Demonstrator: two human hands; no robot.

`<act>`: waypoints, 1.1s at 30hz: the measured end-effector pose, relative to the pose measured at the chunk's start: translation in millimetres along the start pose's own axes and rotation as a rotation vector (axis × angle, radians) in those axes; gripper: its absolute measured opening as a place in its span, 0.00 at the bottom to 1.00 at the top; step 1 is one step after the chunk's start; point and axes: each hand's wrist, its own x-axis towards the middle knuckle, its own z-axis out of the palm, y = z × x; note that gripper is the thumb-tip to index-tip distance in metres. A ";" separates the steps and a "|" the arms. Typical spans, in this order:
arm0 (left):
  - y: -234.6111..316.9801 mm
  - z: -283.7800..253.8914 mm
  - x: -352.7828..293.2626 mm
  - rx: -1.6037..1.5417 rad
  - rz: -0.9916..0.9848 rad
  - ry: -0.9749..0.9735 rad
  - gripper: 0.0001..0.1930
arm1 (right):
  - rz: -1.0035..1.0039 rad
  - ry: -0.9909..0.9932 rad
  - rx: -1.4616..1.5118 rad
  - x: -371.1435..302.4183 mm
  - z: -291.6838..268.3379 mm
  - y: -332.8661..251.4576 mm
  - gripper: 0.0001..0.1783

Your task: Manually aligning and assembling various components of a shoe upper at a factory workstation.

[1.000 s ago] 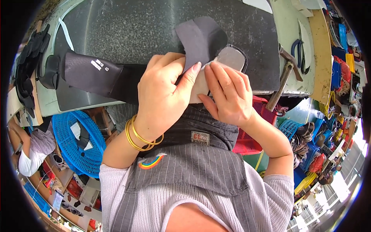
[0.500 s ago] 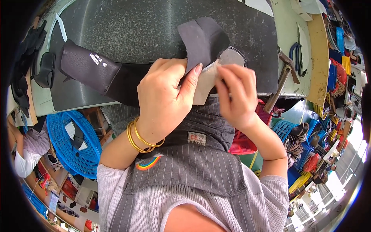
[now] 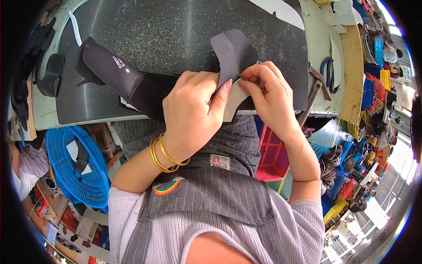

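Your left grip (image 3: 193, 112) clamped on black piece (image 3: 116, 70), thumb at pale lining (image 3: 235, 99); right grip (image 3: 273, 97) pinched on lining's edge, just beside. Piece reaches leftward over dark mat (image 3: 145, 39) on counter (image 3: 317, 48); hammer (image 3: 314, 93) off right.

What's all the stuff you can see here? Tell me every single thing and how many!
leather piece: one, black, reaching left from the left hand
flap: one, dark grey, between the hands
pale piece: one, cream, below the flap
mat: one, speckled black, on the table
table: one, pale green, under the mat
white strip: one, white, upper left
curved piece: one, black, table's left
scissors: one pair, blue-handled, table's right
hammer: one, brownish, right
basket: at least one, blue, lower left
red basket: one, by the right forearm
clutter: too jumbled to count, many colours, far right
bangles: at least two, gold, left wrist
apron: one, striped grey, front
hands: two, bare, left and right, centre
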 end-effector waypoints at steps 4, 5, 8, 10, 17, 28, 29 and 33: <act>-2.2 0.5 0.9 0.015 0.025 0.021 0.08 | -0.058 -0.015 -0.070 1.3 0.7 1.5 0.05; -1.7 0.4 1.7 0.015 0.027 0.031 0.08 | -0.017 -0.020 -0.008 1.4 0.0 2.5 0.04; 0.5 1.3 2.5 0.019 -0.006 -0.018 0.08 | 0.016 -0.013 0.054 2.9 -1.1 5.8 0.04; 0.0 2.1 4.0 0.001 0.028 0.007 0.08 | -0.011 0.002 0.006 7.5 -1.4 3.0 0.04; -1.3 2.4 -2.9 0.018 0.050 0.037 0.07 | -0.246 0.165 0.012 -9.7 -1.0 18.7 0.07; -2.4 2.1 -1.2 -0.007 0.076 0.013 0.07 | -0.506 0.133 -0.464 -26.2 14.4 9.2 0.26; -2.8 2.8 -1.1 -0.033 0.095 0.015 0.08 | -0.488 0.122 -0.486 -24.8 14.3 6.9 0.27; -5.2 -0.8 -8.5 0.062 0.302 -0.052 0.14 | -0.440 0.061 -0.409 -23.3 7.2 3.7 0.26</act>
